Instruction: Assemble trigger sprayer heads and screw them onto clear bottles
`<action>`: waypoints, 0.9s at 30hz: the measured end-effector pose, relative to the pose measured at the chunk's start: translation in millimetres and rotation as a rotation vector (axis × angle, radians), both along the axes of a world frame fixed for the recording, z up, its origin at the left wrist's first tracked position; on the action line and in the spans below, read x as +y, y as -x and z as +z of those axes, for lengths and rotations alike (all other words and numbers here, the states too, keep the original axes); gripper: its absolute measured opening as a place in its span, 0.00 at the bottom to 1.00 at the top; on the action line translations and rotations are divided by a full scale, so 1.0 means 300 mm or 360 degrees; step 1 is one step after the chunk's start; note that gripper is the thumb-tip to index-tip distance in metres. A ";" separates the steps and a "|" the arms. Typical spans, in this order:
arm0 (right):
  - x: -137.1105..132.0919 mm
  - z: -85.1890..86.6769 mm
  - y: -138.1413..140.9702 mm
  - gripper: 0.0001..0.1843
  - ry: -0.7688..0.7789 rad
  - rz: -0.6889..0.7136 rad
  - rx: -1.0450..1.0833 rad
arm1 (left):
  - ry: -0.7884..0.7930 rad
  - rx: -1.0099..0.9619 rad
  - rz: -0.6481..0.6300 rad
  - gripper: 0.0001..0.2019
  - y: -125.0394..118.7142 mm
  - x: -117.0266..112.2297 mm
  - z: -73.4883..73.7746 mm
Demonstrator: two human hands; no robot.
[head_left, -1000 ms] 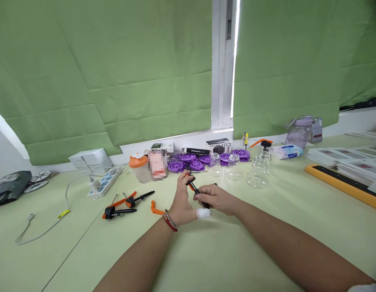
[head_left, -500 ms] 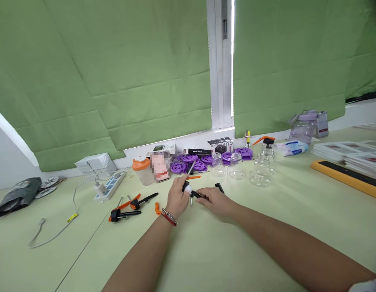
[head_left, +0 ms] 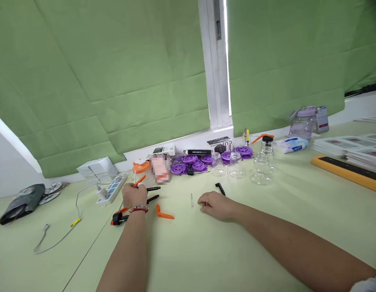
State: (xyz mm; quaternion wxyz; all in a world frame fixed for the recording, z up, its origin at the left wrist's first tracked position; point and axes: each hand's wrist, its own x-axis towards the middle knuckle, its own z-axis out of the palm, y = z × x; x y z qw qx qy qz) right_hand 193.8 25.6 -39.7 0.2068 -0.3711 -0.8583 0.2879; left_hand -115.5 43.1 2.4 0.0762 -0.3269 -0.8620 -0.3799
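My left hand [head_left: 135,196] is closed around an orange and black part with a metal rod [head_left: 135,177]. Its orange arm and black shaft stick out past the fingers; the rest is hidden. Beneath and beside this hand lie similar parts, one with a black round head [head_left: 117,219]. My right hand [head_left: 217,206] rests low over the table, fingers loosely curled and slightly apart from the thumb, holding nothing visible. Just left of it lies a thin metal pin [head_left: 192,200], and behind it a black bent piece [head_left: 220,189]. An orange bent piece [head_left: 164,213] lies between the hands.
Purple wheel-like parts [head_left: 192,163] line the back, with clear glass vessels [head_left: 261,170] to their right. An orange-lidded cup [head_left: 141,166] stands beyond my left hand. At left are a power strip [head_left: 114,188] and a cable [head_left: 55,240]; at right, a yellow-black bar [head_left: 348,176].
My left hand has moved left, carrying the orange and black part away from the right hand. My right hand has let go and stayed nearly in place.
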 end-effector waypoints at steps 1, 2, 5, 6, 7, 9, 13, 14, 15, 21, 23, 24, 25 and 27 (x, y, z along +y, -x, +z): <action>0.002 0.000 0.000 0.14 0.0012 0.0002 0.0000 | 0.0004 -0.0009 0.0011 0.17 0.012 -0.002 0.003; 0.003 -0.001 -0.001 0.14 0.0023 0.0003 0.0001 | 0.0014 -0.0012 0.0024 0.17 0.023 -0.003 0.006; 0.010 -0.009 -0.002 0.14 0.0038 0.0007 0.0009 | 0.0114 0.0035 0.0053 0.19 0.055 -0.003 0.012; 0.013 -0.012 -0.003 0.14 0.0038 0.0009 0.0009 | 0.0185 0.0069 0.0056 0.18 0.064 -0.001 0.012; 0.016 -0.016 -0.003 0.14 0.0036 0.0012 0.0010 | 0.0265 0.0108 0.0055 0.18 0.073 0.001 0.010; 0.019 -0.020 -0.002 0.14 0.0031 0.0020 0.0008 | 0.0423 0.0188 0.0036 0.17 0.085 0.007 0.003; 0.019 -0.017 -0.003 0.14 0.0021 0.0030 -0.0003 | 0.0680 0.0276 -0.0049 0.18 0.094 0.017 -0.016; 0.018 -0.015 -0.003 0.14 0.0025 0.0025 -0.0008 | 0.0731 0.0288 -0.0054 0.18 0.094 0.018 -0.020; 0.017 -0.013 -0.003 0.14 0.0029 0.0019 -0.0011 | 0.0774 0.0304 -0.0051 0.18 0.093 0.019 -0.023; 0.018 -0.020 0.001 0.13 -0.0038 0.0036 -0.0055 | 0.0866 0.0535 -0.0011 0.17 0.084 0.019 -0.031; 0.018 -0.031 0.010 0.15 -0.0112 0.0014 -0.0118 | 0.0884 0.0574 -0.0035 0.16 0.077 0.016 -0.029; 0.017 -0.038 0.017 0.17 -0.0171 -0.0002 -0.0155 | 0.0884 0.0597 -0.0055 0.16 0.070 0.015 -0.026; 0.016 -0.046 0.025 0.19 -0.0241 -0.0009 -0.0201 | 0.0874 0.0629 -0.0073 0.15 0.061 0.013 -0.021; 0.014 -0.062 0.042 0.25 -0.0398 0.0030 -0.0324 | 0.0828 0.0723 -0.0106 0.15 0.033 0.008 -0.005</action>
